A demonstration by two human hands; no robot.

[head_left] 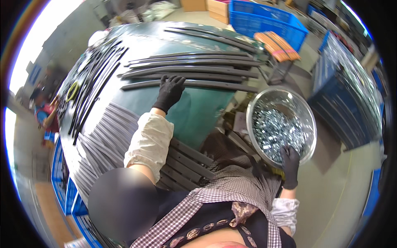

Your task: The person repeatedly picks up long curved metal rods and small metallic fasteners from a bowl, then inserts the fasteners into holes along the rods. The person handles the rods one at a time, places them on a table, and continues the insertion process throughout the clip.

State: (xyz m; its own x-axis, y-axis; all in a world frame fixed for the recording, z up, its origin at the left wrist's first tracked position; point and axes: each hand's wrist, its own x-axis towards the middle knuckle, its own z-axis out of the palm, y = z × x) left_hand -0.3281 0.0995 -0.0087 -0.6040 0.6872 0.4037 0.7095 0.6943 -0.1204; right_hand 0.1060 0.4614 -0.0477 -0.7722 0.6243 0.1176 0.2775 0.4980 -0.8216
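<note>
My left hand, in a black glove, lies at the nearest of several long dark strips on the green tabletop. Its fingers are stretched out over the strip and slightly apart. At the right, my right hand, gloved too, reaches over the near rim into a round metal bowl. The bowl holds a heap of small shiny metal pieces. Bunched together, the right fingers touch the heap, and whatever is between their tips is hidden.
Grey strips and a bundle of black strips with yellow-green scissors or tape cover the table's left. An orange-topped stool, a blue crate and a dark blue bin stand beyond the bowl. Another person is at far left.
</note>
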